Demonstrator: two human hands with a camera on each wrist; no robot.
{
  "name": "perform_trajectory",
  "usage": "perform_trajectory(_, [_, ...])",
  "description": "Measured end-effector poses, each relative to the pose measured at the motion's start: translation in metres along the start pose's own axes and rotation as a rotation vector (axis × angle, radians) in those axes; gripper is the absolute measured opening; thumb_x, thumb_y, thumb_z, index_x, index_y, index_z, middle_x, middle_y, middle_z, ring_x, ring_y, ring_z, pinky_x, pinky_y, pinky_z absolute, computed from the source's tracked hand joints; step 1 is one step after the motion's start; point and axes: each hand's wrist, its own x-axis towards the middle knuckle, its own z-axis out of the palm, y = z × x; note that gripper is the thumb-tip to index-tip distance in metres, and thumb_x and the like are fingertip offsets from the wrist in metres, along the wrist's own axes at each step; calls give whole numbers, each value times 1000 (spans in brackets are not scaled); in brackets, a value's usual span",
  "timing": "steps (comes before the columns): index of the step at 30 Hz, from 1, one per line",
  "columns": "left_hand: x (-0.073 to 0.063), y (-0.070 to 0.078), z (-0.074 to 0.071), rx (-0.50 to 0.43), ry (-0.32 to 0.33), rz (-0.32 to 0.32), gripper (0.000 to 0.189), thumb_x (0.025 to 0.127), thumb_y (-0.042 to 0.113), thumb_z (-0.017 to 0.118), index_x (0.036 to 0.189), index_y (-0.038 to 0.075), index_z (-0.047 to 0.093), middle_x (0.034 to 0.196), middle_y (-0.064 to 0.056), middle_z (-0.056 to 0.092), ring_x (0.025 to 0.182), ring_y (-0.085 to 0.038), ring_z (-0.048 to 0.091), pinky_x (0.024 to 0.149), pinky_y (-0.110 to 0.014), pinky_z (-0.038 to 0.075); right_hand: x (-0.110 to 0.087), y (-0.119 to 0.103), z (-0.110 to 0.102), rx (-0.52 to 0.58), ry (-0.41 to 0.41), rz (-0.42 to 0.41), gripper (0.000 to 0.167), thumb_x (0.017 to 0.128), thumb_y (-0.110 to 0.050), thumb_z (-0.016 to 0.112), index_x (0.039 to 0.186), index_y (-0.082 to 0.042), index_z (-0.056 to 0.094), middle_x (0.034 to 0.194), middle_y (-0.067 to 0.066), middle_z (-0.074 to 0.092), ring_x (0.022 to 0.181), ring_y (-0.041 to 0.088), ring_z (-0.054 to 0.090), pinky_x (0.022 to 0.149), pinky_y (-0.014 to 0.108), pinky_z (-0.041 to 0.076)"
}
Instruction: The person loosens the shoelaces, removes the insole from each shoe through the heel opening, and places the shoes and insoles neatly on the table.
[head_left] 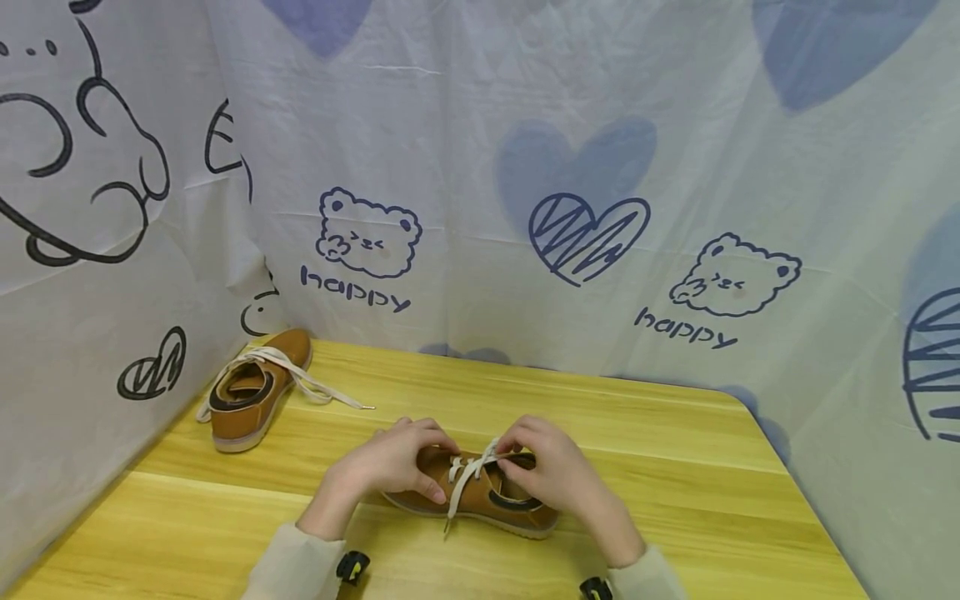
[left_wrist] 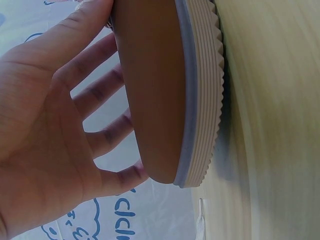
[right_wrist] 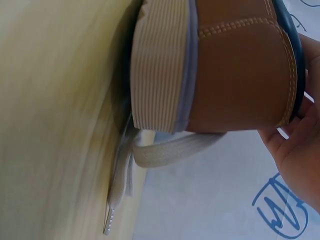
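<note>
A brown lace-up shoe (head_left: pixel 482 500) lies on the table, toe to the left, its ribbed pale sole (left_wrist: pixel 205 95) facing down. My left hand (head_left: pixel 397 460) holds the toe end, thumb on the near side and the other fingers spread along the far side. At the shoe's opening, my right hand (head_left: pixel 551 468) pinches the white shoelace (head_left: pixel 467 478) near the upper eyelets; the fingertips partly hide the grip. One lace end hangs over the near side. In the right wrist view, a lace loop (right_wrist: pixel 170 151) and a tipped end (right_wrist: pixel 116 192) show beyond the heel.
A matching brown shoe (head_left: pixel 240 423) stands at the table's far left, its loose lace (head_left: pixel 318 390) trailing right. The wooden table (head_left: pixel 675 500) meets a printed curtain (head_left: pixel 480 167) at the back, with another cloth (head_left: pixel 90 333) along the left side.
</note>
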Motion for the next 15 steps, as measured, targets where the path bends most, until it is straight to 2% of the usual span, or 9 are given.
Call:
perform_trajectory(7, [0, 0, 0, 2, 2, 5, 60, 71, 40, 95, 124, 25, 73, 127, 5, 64, 117, -28, 54, 98, -65, 44, 0, -2, 3, -45, -13, 30, 13, 90, -5, 79, 96, -14, 72, 99, -5, 66, 90, 11, 66, 82, 31, 60])
perform_trajectory(15, [0, 0, 0, -2, 1, -6, 60, 71, 39, 95, 125, 25, 73, 129, 3, 64, 120, -31, 54, 101, -68, 42, -2, 2, 0, -65, -14, 64, 15, 89, -5, 79, 97, -16, 71, 98, -8, 65, 90, 8, 64, 82, 31, 60])
